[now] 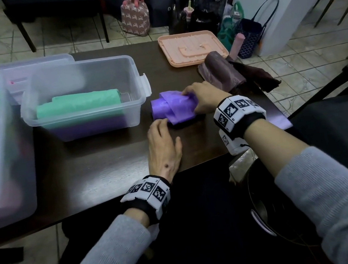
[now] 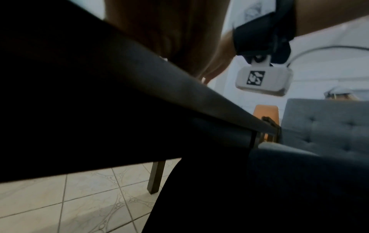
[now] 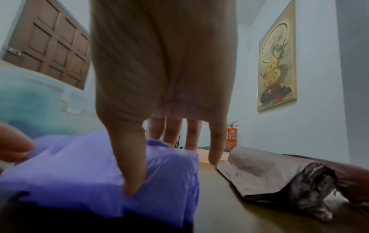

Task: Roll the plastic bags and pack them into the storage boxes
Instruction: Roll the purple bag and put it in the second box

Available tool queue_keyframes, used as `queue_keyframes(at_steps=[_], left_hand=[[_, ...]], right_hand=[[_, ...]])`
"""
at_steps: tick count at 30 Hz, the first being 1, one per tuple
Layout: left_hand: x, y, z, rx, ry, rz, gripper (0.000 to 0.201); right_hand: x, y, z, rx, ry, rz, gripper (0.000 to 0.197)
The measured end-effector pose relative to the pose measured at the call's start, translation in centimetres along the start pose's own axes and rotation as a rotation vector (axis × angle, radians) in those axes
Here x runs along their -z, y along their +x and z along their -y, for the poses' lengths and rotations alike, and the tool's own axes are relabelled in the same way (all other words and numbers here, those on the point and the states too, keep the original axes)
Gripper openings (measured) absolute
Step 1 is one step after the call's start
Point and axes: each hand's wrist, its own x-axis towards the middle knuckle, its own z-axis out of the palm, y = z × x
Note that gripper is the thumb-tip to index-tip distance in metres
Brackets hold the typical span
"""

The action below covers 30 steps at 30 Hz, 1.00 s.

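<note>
Fingers (image 3: 215,148) of right hand (image 1: 203,99) clasping purple bag roll (image 1: 172,109); left hand (image 1: 164,149) flat beside it.

head: table (image 1: 105,160) seen from above, looking forward-down | left wrist: set below table edge (image 2: 179,88), facing sideways | right wrist: close, low over purple bag (image 3: 79,165), shared with head view (image 1: 171,107)
</note>
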Motion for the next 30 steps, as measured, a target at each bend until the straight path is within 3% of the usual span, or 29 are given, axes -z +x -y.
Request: queue_keyframes(at_steps=[3,5,8,10,13,17,20,23,27,30], left_hand=[[1.0,0.9,0.0,-0.049,0.129,-0.12,0.058],[1.9,2.2,-0.1,-0.12,0.254,-0.105,0.065],[3.3,3.8,-0.5,-0.24,0.339,0.176,0.071],[3.6,4.1,-0.7,-0.271,0.35,0.28,0.06],[3.8,4.0,-1.8,-0.176,0.242,0.223,0.036],[4.3,4.6,-2.4,-0.04,0.1,0.107,0.029],[5.1,5.5,-2.8,0.041,-0.106,0.026,0.026],[6.2,6.9,-3.7,0.046,-0.144,0.014,0.021],[7.0,9.6,-5.0,0.097,-0.16,0.022,0.022],[7.3,10.8,-5.6,0.178,-0.169,0.144,0.049]], right_hand=[[-0.3,-1.2,-0.3,0.055,0.073,0.045,0.07],[-0.7,-2.0,-0.5,0.101,0.18,0.019,0.081],[-0.9,-3.0,-1.0,0.097,0.286,-0.061,0.089],[-0.9,-3.3,-1.5,0.107,0.317,-0.101,0.074],[-0.9,-3.5,-2.1,0.129,0.281,-0.116,0.048],[-1.0,-4.0,-2.3,0.157,0.222,-0.079,0.032],[-1.3,-4.3,-2.1,0.168,0.193,-0.087,0.033],[-1.4,-4.7,-1.8,0.15,0.167,-0.1,0.038],[-1.6,-5.0,-1.3,0.087,0.016,-0.096,0.065],[-2.1,-5.0,-1.0,0.089,0.154,-0.146,0.063]])
